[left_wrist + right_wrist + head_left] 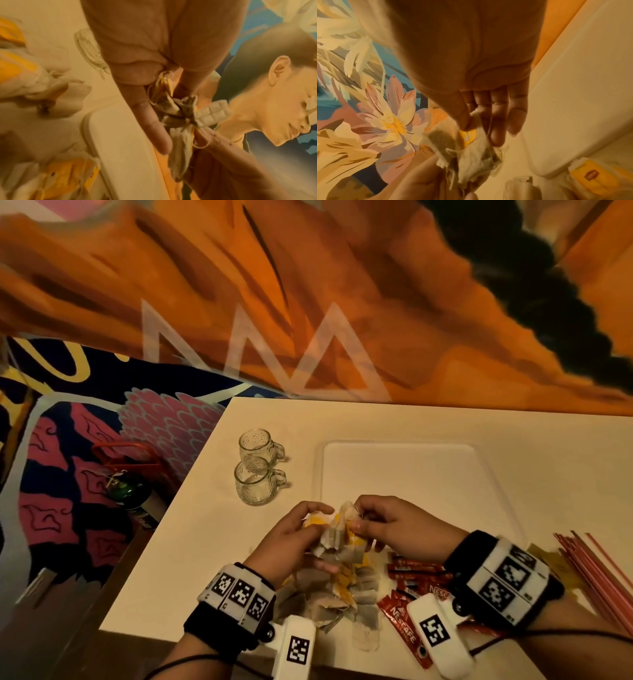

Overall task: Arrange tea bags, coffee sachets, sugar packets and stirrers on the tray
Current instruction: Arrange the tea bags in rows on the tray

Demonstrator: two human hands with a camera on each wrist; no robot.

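Both hands hold one tangled bunch of tea bags (337, 534) with yellow tags, lifted just above the table near the tray's front left corner. My left hand (301, 534) grips the bunch (178, 111) from the left. My right hand (368, 520) pinches a bag (476, 152) and its string between thumb and fingers. More tea bags (342, 587) lie in a heap below the hands. Red coffee sachets (407, 577) lie to the right of the heap. Red stirrers (599, 573) lie at the far right. The white tray (411, 470) holds nothing that I can see.
Two small glass mugs (255, 467) stand left of the tray. The white table (191, 542) ends at its left edge near a patterned floor, where a green bottle (125, 489) and a red-handled bag (126, 455) sit. An orange wall rises behind.
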